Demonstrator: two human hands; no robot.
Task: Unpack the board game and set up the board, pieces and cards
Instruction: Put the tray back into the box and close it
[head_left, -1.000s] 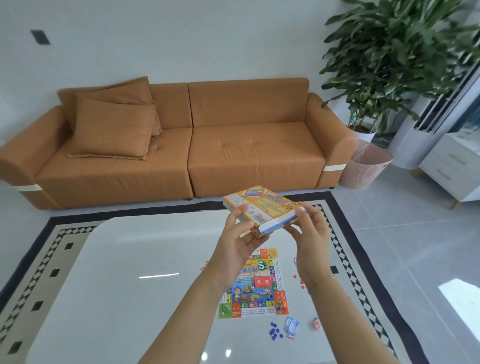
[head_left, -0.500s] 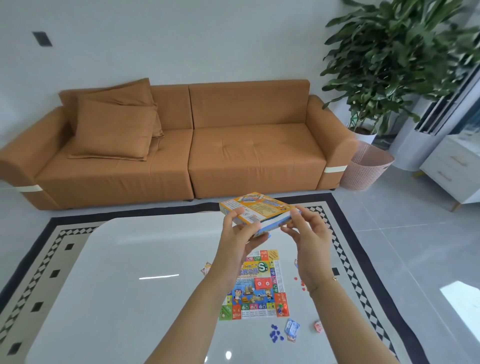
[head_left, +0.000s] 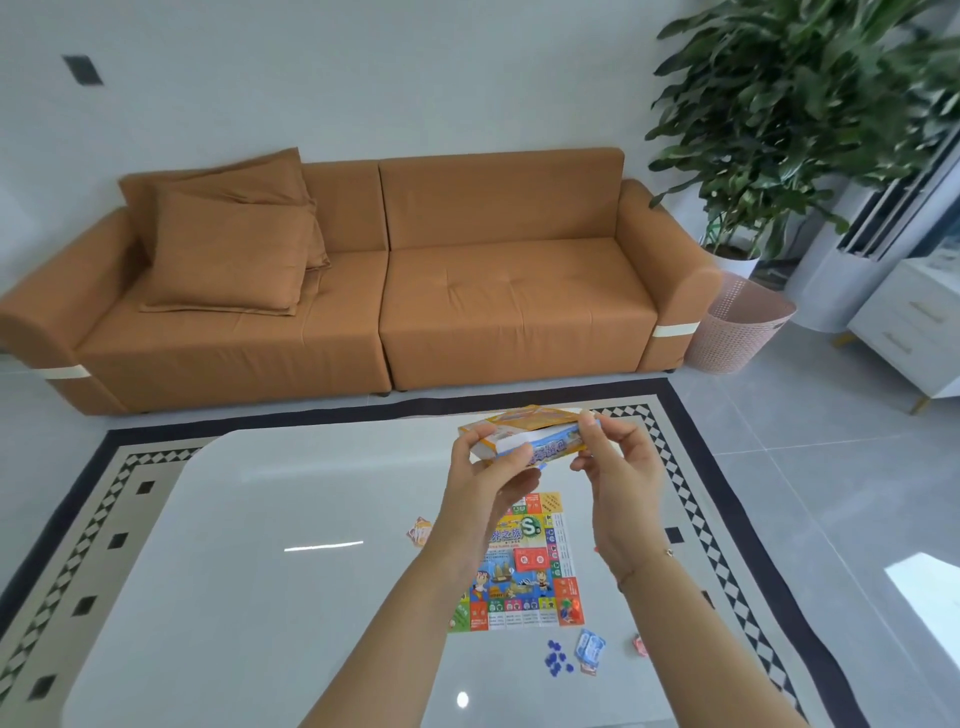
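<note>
A small orange and blue game box (head_left: 524, 435) is held in the air above the white table (head_left: 260, 545). My left hand (head_left: 485, 486) grips its left end from below, and my right hand (head_left: 621, 483) pinches its right end. Under my hands the colourful game board (head_left: 524, 571) lies flat on the table, partly hidden by my left arm. Several blue pieces (head_left: 557, 659) and a blue card stack (head_left: 590, 649) lie in front of the board. A pink card (head_left: 420, 531) shows left of my left wrist, and a small red piece (head_left: 640, 644) lies at the right.
An orange sofa (head_left: 467, 291) with two cushions (head_left: 228, 244) stands beyond the table on a patterned rug (head_left: 685, 499). A large plant (head_left: 800, 104), a pink basket (head_left: 740, 325) and a white cabinet (head_left: 914, 327) stand at the right.
The box has come down a little and tilted flatter, its blue side edge now facing me. Both hands kept hold of it and shifted slightly along its ends.
</note>
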